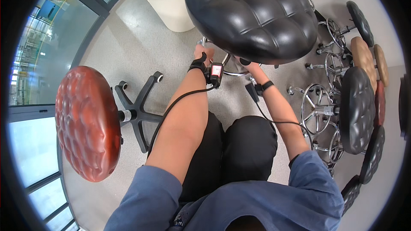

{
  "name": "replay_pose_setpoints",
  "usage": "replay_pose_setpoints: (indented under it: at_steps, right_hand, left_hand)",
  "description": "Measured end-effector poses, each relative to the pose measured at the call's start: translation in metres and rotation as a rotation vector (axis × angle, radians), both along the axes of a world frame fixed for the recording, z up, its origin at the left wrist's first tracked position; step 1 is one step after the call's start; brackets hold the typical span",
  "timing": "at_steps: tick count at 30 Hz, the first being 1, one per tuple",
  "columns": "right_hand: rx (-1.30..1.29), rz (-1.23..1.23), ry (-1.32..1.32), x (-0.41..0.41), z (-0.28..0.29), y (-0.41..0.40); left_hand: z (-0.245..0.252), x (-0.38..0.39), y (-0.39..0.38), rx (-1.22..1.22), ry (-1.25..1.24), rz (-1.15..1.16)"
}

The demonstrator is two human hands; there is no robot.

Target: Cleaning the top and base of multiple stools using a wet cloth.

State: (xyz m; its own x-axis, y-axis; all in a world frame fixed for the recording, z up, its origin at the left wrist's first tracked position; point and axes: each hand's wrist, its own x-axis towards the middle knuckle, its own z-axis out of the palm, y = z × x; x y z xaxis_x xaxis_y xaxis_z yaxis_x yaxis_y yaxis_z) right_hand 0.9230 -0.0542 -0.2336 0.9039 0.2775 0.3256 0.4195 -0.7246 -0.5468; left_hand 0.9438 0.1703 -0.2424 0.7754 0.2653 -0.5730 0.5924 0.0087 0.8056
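A round stool with a tufted black seat (253,16) stands in front of me, its seat tilted in view. Below the seat shows part of its chrome foot ring (237,74). My left hand (204,52) is curled around the left side of that ring. Under the seat's near edge is my right hand (249,64), beside the ring; its fingers are largely hidden, so its grip is unclear. Both wrists wear black straps with cabled devices, the left device (215,72) bearing a label.
A red-brown tufted stool seat (88,123) on a black castered base (138,112) stands at left. Stacked cream bins (170,6) rise beyond my left hand. Several chrome-based stools, including a black one (357,110), line the right wall. Glass panels (74,16) run along the left.
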Motion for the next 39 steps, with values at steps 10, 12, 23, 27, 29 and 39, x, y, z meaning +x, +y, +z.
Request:
replay_pose_setpoints:
  at_steps: [10, 12, 23, 27, 29, 39]
  right_hand:
    - [0.235, -0.233, -0.178, -0.032, 0.086, -0.005]
    - [0.145, -0.261, -0.158, -0.032, 0.088, 0.003]
    - [-0.183, 0.033, 0.192, 0.019, 0.002, 0.004]
    - [0.262, 0.350, 0.135, 0.066, -0.067, 0.022]
    - [0.247, 0.310, 0.129, 0.119, -0.114, -0.062]
    - [-0.135, -0.042, 0.232, 0.011, 0.015, 0.011]
  left_hand:
    - [0.057, -0.023, -0.015, 0.309, 0.026, 0.016]
    - [0.047, -0.019, -0.007, 0.293, 0.019, 0.017]
    - [0.009, -0.007, -0.016, 0.224, 0.088, 0.001]
    - [-0.003, -0.009, 0.044, 0.214, 0.131, 0.052]
    - [0.020, 0.006, -0.014, 0.236, 0.075, -0.007]
    - [0.097, -0.042, 0.004, 0.840, -0.218, -1.328]
